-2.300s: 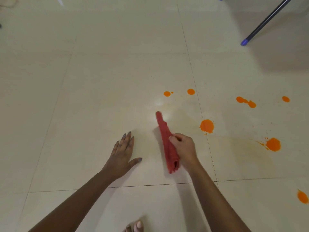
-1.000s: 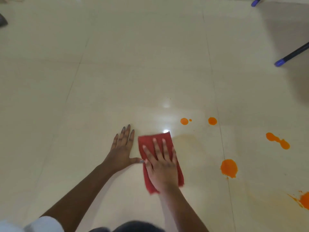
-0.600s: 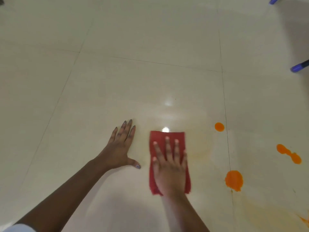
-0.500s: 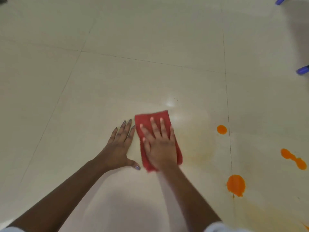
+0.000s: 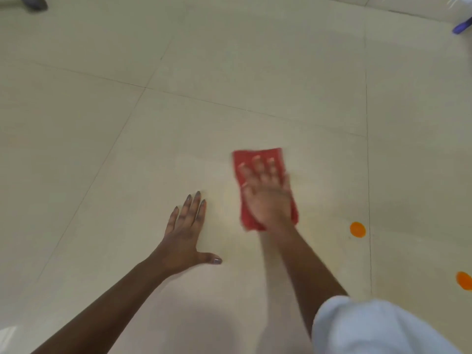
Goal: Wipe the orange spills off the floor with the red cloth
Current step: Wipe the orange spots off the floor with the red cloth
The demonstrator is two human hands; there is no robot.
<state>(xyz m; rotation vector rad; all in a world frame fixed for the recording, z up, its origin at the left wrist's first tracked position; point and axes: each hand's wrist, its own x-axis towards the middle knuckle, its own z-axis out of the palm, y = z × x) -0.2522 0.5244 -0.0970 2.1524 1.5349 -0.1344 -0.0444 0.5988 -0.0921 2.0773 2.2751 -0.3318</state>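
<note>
Red cloth (image 5: pixel 258 159): folded to a rough rectangle, lying flat on the floor (image 5: pixel 229 72), which is pale tile; position near the middle of the view, blurred at the edges. Right hand (image 5: pixel 268 198): palm down on top of the cloth, fingers spread and extended, pressing rather than gripping; nothing is closed in the hand. Left hand (image 5: pixel 185 233): flat on bare floor just left of and nearer the person than the cloth, fingers together, thumb out, holding nothing, apparently serving as a brace. Floor directly around the cloth: no solid orange visible; a faint yellowish film shows beside and to the right of the cloth, judged to be residue needing another pass. Orange spot (image 5: pixel 357 229): round, intact, well to the right of the cloth and slightly nearer the person, beside a tile joint. Second orange spot (image 5: pixel 464 279): farther right of the cloth, cut by the frame edge. Status, as a judgement: partly done; at least two spills remain untouched, and more may lie out of view to the right. A pale sleeve (image 5: pixel 378 328) fills the lower right corner.
</note>
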